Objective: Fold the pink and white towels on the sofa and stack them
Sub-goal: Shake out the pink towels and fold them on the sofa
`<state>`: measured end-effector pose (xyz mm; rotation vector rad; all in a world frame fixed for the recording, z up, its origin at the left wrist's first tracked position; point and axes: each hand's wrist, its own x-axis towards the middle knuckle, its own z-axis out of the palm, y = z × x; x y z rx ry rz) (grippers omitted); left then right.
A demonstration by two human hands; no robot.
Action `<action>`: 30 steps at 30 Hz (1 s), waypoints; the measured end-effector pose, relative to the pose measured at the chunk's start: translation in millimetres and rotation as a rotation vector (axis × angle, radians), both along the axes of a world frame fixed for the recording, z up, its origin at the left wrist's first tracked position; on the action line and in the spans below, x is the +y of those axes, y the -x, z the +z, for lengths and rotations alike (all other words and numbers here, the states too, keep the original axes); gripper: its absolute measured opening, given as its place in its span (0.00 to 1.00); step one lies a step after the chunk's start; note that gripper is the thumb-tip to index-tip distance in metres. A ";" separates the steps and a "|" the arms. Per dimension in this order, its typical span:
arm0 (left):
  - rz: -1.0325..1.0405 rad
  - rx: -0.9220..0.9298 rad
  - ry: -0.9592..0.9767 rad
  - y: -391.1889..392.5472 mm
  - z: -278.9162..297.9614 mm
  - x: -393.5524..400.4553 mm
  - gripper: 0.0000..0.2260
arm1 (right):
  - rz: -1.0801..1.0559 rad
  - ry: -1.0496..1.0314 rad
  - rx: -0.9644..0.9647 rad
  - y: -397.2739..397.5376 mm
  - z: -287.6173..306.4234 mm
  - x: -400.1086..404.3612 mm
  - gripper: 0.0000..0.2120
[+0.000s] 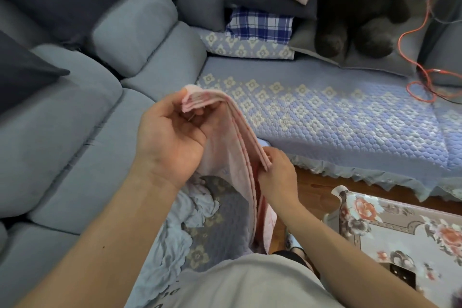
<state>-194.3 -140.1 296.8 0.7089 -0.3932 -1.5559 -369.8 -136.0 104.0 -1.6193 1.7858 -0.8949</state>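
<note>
The pink towel (pixel 225 132) hangs folded in the air over the sofa (pixel 75 132), its layered edges lined up. The left hand (pixel 170 137) pinches its top corner; the right hand (pixel 277 177) pinches the edge lower down. Best keep all layers flush and taut before lowering it onto the quilted cover (pixel 337 117). A white towel (pixel 190 212) lies crumpled below.

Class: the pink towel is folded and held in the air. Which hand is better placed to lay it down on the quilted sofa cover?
The right hand, probably. It pinches the pink towel at its lower end, nearest the quilted sofa cover. The left hand holds the upper end.
</note>
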 end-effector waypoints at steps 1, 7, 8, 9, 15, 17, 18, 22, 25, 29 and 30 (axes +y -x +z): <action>0.042 0.021 0.035 -2.2 6.9 -4.0 0.07 | -0.069 -0.053 -0.010 4.5 -7.5 -3.2 0.19; 0.145 0.026 0.255 -34.9 68.2 -32.6 0.13 | -0.271 -0.216 -0.028 31.5 -17.7 -36.2 0.10; 0.169 0.047 0.285 -44.3 78.7 -38.3 0.13 | -0.283 -0.239 -0.002 35.2 -19.3 -42.6 0.09; 0.196 0.078 0.311 -54.9 88.1 -43.8 0.13 | -0.305 -0.268 0.029 40.1 -22.5 -48.7 0.09; 0.363 0.275 0.384 -103.4 121.6 -50.1 0.07 | -0.438 -0.513 -0.002 58.9 -67.6 -57.7 0.11; 0.379 0.260 0.396 -106.4 125.8 -48.5 0.08 | -0.425 -0.612 -0.046 45.9 -76.3 -60.4 0.11; 0.380 0.248 0.398 -107.0 126.7 -48.1 0.10 | -0.413 -0.651 -0.087 37.4 -77.0 -63.3 0.10; 0.396 0.209 0.387 -115.8 127.1 -45.7 0.12 | -0.438 -0.731 -0.471 5.7 -75.8 -61.6 0.05; 0.405 0.202 0.369 -127.6 124.5 -43.4 0.08 | -0.320 -0.770 -0.580 -15.6 -77.0 -46.6 0.11; 0.405 0.199 0.339 -133.1 121.5 -42.5 0.14 | -0.245 -0.918 -0.716 -46.8 -74.1 -26.0 0.13; 0.403 0.192 0.339 -131.7 121.6 -42.7 0.14 | -0.191 -0.931 -0.684 -54.8 -76.4 -22.2 0.17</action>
